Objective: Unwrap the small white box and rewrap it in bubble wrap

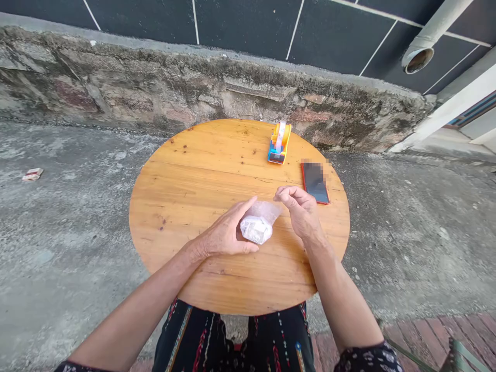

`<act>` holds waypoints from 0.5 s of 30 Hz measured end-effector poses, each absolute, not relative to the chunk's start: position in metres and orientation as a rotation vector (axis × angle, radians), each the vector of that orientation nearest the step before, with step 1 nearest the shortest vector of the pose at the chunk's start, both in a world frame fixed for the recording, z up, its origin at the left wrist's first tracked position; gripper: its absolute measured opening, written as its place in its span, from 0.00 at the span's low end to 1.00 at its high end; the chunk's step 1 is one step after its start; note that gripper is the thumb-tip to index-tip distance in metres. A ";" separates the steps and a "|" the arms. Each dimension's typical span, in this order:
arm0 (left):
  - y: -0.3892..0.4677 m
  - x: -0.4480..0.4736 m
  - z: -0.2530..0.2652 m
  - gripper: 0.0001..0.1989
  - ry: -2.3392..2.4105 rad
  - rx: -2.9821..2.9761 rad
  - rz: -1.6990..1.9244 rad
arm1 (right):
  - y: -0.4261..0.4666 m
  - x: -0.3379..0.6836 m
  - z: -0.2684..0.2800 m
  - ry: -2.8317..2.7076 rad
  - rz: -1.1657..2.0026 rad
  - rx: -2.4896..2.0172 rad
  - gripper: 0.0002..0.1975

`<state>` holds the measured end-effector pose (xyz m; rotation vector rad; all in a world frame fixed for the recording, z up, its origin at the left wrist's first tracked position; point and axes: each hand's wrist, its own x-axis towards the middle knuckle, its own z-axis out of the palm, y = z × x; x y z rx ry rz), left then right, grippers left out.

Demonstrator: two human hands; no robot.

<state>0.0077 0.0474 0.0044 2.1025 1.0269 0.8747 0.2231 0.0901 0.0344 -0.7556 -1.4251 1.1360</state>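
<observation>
A small white bundle [256, 229] in clear, crinkled plastic wrap sits near the middle of the round wooden table [186, 181]. My left hand [228, 230] curves around its left side, with the thumb at the near edge and the fingers along the far edge. A loose flap of the plastic [267, 210] spreads up and to the right. Just past that flap, my right hand [298, 206] is raised with thumb and fingertips pinched together. Whatever lies between those fingertips is too small to make out.
A yellow and blue tape dispenser [279, 143] stands at the table's far edge. A red-edged phone [315, 182] lies beyond my right hand. Behind the table runs a low stone wall [155, 93], with a pipe [420, 57] at upper right.
</observation>
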 end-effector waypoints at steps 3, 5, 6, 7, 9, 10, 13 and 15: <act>0.048 0.008 0.003 0.56 1.028 2.057 0.886 | 0.092 0.224 0.033 -1.385 1.140 -0.778 0.04; 0.048 0.010 0.002 0.54 1.052 2.029 0.894 | 0.093 0.224 0.032 -1.376 1.138 -0.793 0.06; 0.048 0.010 0.002 0.54 1.065 2.018 0.893 | 0.093 0.224 0.032 -1.376 1.138 -0.798 0.06; 0.048 0.011 0.002 0.54 1.073 2.008 0.890 | 0.094 0.224 0.031 -1.379 1.137 -0.803 0.07; 0.047 0.011 0.002 0.54 1.074 1.993 0.876 | 0.095 0.224 0.030 -1.383 1.136 -0.817 0.08; 0.047 0.011 0.002 0.54 1.069 1.985 0.871 | 0.095 0.224 0.030 -1.382 1.137 -0.824 0.08; 0.046 0.010 0.002 0.55 1.051 1.984 0.881 | 0.097 0.221 0.033 -1.379 1.149 -0.816 0.10; 0.046 0.009 0.001 0.55 1.043 2.012 0.900 | 0.097 0.218 0.040 -1.402 1.152 -0.799 0.10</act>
